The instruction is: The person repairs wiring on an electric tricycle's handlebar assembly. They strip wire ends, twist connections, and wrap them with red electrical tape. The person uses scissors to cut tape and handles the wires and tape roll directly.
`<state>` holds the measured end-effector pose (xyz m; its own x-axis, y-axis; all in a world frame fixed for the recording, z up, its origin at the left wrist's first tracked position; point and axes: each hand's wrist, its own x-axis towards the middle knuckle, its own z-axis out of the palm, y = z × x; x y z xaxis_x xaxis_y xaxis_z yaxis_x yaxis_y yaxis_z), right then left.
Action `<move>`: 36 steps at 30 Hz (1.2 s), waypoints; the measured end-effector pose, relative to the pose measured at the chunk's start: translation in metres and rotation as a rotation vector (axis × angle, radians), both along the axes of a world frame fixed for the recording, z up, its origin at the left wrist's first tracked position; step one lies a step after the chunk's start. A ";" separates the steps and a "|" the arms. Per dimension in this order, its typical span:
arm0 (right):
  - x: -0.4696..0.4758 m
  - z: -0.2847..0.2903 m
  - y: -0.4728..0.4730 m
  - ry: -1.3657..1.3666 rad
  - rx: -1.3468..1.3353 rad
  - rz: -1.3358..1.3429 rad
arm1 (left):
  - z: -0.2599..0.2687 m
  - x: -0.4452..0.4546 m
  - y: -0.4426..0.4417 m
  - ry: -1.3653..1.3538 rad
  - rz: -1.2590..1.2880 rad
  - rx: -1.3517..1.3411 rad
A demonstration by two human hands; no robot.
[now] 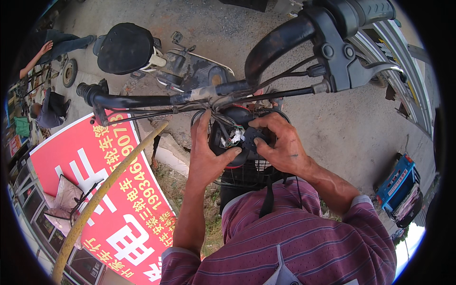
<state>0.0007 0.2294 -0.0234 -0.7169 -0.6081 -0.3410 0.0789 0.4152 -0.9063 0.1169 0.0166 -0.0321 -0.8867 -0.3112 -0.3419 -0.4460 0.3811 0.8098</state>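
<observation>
Below the black handlebar [139, 101] of an electric bike or scooter is an opened black housing [217, 137] with red edging. Thin coloured wires and white connectors [236, 136] show inside it. My right hand [283, 142] pinches a small black plastic part [253, 139] between thumb and fingers, at the right side of the wiring. My left hand [210, 153] rests at the housing's left side, fingers up by the cable bundle [213, 105] and thumb near its lower edge, with nothing visible gripped. A black wire basket [238, 176] lies beneath.
A brake lever [377, 69] juts out at upper right. A yellow pole [107, 185] crosses a red printed banner [149, 192] on the left. Another scooter [188, 67] stands beyond the handlebar. Two people are at the far left. A blue cargo vehicle [397, 181] is at right.
</observation>
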 end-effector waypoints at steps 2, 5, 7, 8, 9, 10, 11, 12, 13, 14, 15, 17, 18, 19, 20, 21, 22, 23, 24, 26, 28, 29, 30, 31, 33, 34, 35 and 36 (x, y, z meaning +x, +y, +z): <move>0.002 -0.001 0.001 0.031 -0.017 -0.002 | 0.000 -0.007 -0.002 0.039 -0.064 -0.106; 0.007 0.003 0.000 -0.098 -0.010 -0.051 | -0.008 -0.006 -0.006 0.043 -0.083 -0.150; 0.013 -0.003 0.003 -0.093 -0.046 -0.070 | -0.014 -0.001 -0.004 0.042 -0.071 -0.156; 0.016 -0.006 0.005 -0.091 -0.065 -0.079 | -0.015 0.000 -0.003 0.034 -0.058 -0.150; 0.019 -0.009 0.006 -0.076 -0.064 -0.081 | -0.016 0.001 -0.001 0.027 -0.044 -0.147; 0.022 -0.011 0.008 -0.061 -0.064 -0.082 | -0.017 0.001 0.000 0.019 -0.030 -0.144; 0.024 -0.012 0.009 -0.046 -0.064 -0.083 | -0.017 0.001 0.001 0.009 -0.037 -0.166; 0.026 -0.010 0.010 -0.090 -0.050 -0.079 | -0.015 -0.001 0.001 0.001 -0.044 -0.189; 0.028 -0.008 0.011 -0.134 -0.035 -0.074 | -0.014 -0.003 0.002 -0.008 -0.050 -0.212; 0.030 -0.007 0.012 -0.178 -0.020 -0.069 | -0.014 -0.003 0.003 -0.007 -0.053 -0.217; 0.031 -0.006 0.013 -0.175 -0.016 -0.046 | -0.014 -0.003 0.004 -0.006 -0.056 -0.222; 0.032 -0.007 0.014 -0.170 -0.009 0.001 | -0.013 -0.003 0.004 0.028 -0.066 -0.223; 0.032 -0.008 0.014 -0.131 -0.026 0.031 | -0.013 -0.002 0.004 0.062 -0.074 -0.219; 0.032 -0.009 0.012 -0.092 -0.043 0.061 | -0.013 -0.001 0.003 0.095 -0.082 -0.215; 0.032 -0.009 0.011 -0.052 -0.061 0.091 | -0.012 -0.001 0.003 0.092 -0.109 -0.216; 0.030 -0.008 0.008 -0.080 -0.050 0.121 | -0.011 -0.001 0.001 0.088 -0.136 -0.216; 0.028 -0.006 0.005 -0.107 -0.040 0.152 | -0.010 -0.001 0.000 0.084 -0.163 -0.216; 0.026 -0.004 0.004 -0.134 -0.030 0.183 | -0.009 -0.001 -0.001 0.077 -0.168 -0.184; 0.023 -0.004 0.004 -0.103 0.002 0.236 | -0.009 -0.001 -0.003 0.070 -0.171 -0.153; 0.018 -0.004 0.006 -0.041 0.066 0.343 | -0.010 0.001 -0.003 0.076 -0.160 -0.125; 0.020 -0.006 0.006 0.041 0.029 0.360 | -0.015 0.003 -0.001 0.103 -0.135 -0.129; 0.021 -0.006 0.006 0.081 0.011 0.369 | -0.015 0.003 0.000 0.102 -0.129 -0.127; 0.020 -0.005 0.005 0.079 0.015 0.361 | -0.015 0.003 0.000 0.100 -0.121 -0.126; 0.019 -0.004 0.004 0.077 0.020 0.354 | -0.015 0.003 0.000 0.098 -0.114 -0.126; 0.019 -0.005 0.003 0.100 0.019 0.337 | -0.016 0.004 -0.001 0.088 -0.114 -0.111; 0.022 -0.008 0.004 0.126 0.014 0.328 | -0.017 0.004 -0.002 0.083 -0.114 -0.104; 0.024 -0.010 0.004 0.152 0.009 0.319 | -0.018 0.004 -0.002 0.092 -0.118 -0.107; 0.023 -0.010 0.004 0.150 0.021 0.329 | -0.020 0.004 -0.003 0.100 -0.122 -0.112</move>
